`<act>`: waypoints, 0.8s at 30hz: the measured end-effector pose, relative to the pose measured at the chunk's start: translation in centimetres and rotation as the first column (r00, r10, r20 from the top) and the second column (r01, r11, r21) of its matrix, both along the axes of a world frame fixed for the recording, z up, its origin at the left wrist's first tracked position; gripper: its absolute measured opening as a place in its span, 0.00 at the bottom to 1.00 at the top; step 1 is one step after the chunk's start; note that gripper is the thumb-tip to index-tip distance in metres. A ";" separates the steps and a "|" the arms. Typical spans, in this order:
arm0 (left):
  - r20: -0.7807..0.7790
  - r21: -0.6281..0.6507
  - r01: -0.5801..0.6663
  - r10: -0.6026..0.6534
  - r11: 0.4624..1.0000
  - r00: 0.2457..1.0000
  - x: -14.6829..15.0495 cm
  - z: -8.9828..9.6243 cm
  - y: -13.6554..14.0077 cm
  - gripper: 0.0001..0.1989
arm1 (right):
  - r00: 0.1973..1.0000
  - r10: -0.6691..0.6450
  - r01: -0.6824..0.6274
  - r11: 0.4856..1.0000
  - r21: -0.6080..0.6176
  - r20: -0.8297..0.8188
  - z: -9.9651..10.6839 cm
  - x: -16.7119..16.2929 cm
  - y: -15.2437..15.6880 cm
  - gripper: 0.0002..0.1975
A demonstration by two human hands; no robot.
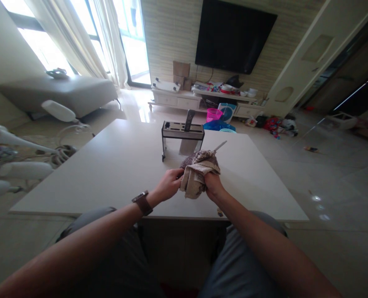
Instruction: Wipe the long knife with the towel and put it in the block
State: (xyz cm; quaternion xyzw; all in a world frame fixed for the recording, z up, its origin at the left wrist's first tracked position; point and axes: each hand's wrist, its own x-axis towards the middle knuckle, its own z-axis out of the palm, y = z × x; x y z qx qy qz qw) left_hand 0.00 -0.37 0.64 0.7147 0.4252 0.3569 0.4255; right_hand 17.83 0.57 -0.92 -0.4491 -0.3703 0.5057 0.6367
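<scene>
Above the near part of the white table, a brown patterned cloth (199, 171) is bunched between my hands. A narrow pale blade tip (221, 145) sticks out of its far right side, likely a knife's; most of that object is covered. My left hand (171, 182), with a watch on the wrist, is closed at the cloth's left edge around something dark, perhaps a handle. My right hand (213, 184) grips the cloth from the right, its fingertips hidden in the folds. Just beyond stands a knife block (183, 130) holding an upright black-handled knife (189, 120) with a broad blade.
The white table (109, 178) spreads out around my hands. A small brown object (220, 212) lies at its near edge. White chair-like or lamp parts (25, 169) crowd the left side. Beyond the table are a pink basket (214, 114) and a low TV cabinet (187, 101).
</scene>
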 end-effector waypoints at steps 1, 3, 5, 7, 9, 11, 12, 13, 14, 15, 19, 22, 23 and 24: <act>-0.001 -0.001 0.002 -0.002 1.000 1.000 0.0 0.0 0.0 0.15 | 1.000 -0.004 0.004 1.000 -0.003 0.001 0.0 0.0 0.0 0.22; 0.000 0.001 0.005 -0.005 1.000 1.000 0.0 0.0 0.0 0.15 | 1.000 -0.006 0.006 1.000 -0.009 0.001 0.0 0.0 0.0 0.22; 0.002 0.007 0.005 -0.005 1.000 1.000 0.0 0.0 0.0 0.15 | 1.000 -0.012 0.012 1.000 -0.020 -0.003 0.0 0.0 0.0 0.23; 0.000 0.008 0.003 -0.003 1.000 1.000 0.0 0.0 0.0 0.15 | 1.000 -0.014 0.014 0.999 -0.030 0.001 0.0 0.0 0.0 0.24; -0.005 0.005 0.003 -0.003 1.000 1.000 0.0 0.0 0.0 0.15 | 1.000 -0.004 0.004 0.999 -0.035 0.013 0.1 0.0 -0.1 0.26; -0.011 0.001 0.004 -0.004 1.000 1.000 0.0 0.0 0.0 0.15 | 1.000 0.009 -0.008 0.999 -0.034 0.029 0.2 0.0 -0.1 0.26; -0.011 0.001 0.003 -0.002 1.000 1.000 0.0 0.0 0.0 0.15 | 0.999 0.014 -0.013 0.999 -0.034 0.034 0.2 0.0 -0.1 0.26; -0.010 0.001 0.001 -0.001 1.000 1.000 0.0 0.0 0.0 0.15 | 0.999 0.018 -0.017 0.999 -0.035 0.038 0.2 0.0 -0.1 0.26; -0.008 0.001 -0.001 0.001 1.000 1.000 0.0 0.0 0.0 0.15 | 0.999 0.020 -0.019 0.999 -0.035 0.041 0.2 0.0 -0.1 0.26; -0.007 0.000 -0.001 0.001 1.000 1.000 0.0 0.0 0.0 0.15 | 0.999 0.020 -0.018 0.999 -0.035 0.041 0.2 0.0 -0.1 0.26; -0.011 -0.002 0.003 -0.003 1.000 1.000 0.0 0.0 0.0 0.15 | 0.999 0.014 -0.013 1.000 -0.027 0.049 0.1 0.0 -0.1 0.24; -0.005 0.002 0.005 -0.005 1.000 1.000 0.1 0.0 0.0 0.16 | 0.998 0.015 -0.013 1.000 -0.026 0.056 0.0 0.1 -0.1 0.23; -0.006 0.002 0.004 -0.004 1.000 1.000 0.1 0.0 0.0 0.15 | 0.998 0.014 -0.012 1.000 -0.027 0.055 0.1 0.1 -0.1 0.23; -0.007 0.002 0.003 -0.003 1.000 1.000 0.1 0.0 0.0 0.15 | 0.998 0.012 -0.010 1.000 -0.027 0.055 0.1 0.1 -0.1 0.23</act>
